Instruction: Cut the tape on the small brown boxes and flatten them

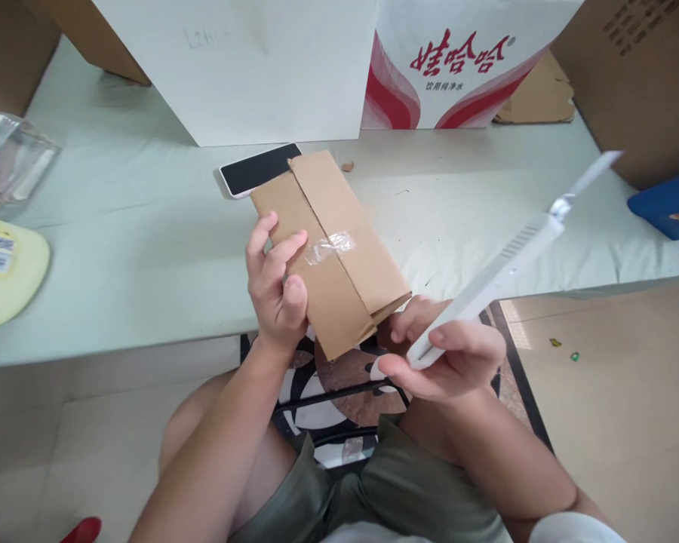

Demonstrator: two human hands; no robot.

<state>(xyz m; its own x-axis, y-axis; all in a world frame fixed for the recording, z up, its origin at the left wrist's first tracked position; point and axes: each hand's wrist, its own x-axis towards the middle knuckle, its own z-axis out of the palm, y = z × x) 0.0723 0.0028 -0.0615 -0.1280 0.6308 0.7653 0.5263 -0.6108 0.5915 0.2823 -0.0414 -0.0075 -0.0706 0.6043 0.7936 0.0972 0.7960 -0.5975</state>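
Note:
My left hand (274, 283) grips the left edge of a flat brown cardboard package (331, 245), thumb on its face. The flap is closed with a strip of clear tape (329, 246). The package is tilted, its far end over the table near a phone. My right hand (447, 354) is closed round the handle of a white utility knife (509, 264). The blade points up and right, away from the package. The fingers of that hand also touch the package's lower right corner.
A phone (257, 170) lies screen-up on the pale table (118, 249), partly under the package. A white box (243, 68) and a red-and-white printed box (458, 60) stand behind. Brown cartons (639, 83), a blue object (665, 204), a yellow object (5, 268), clear plastic (8, 154).

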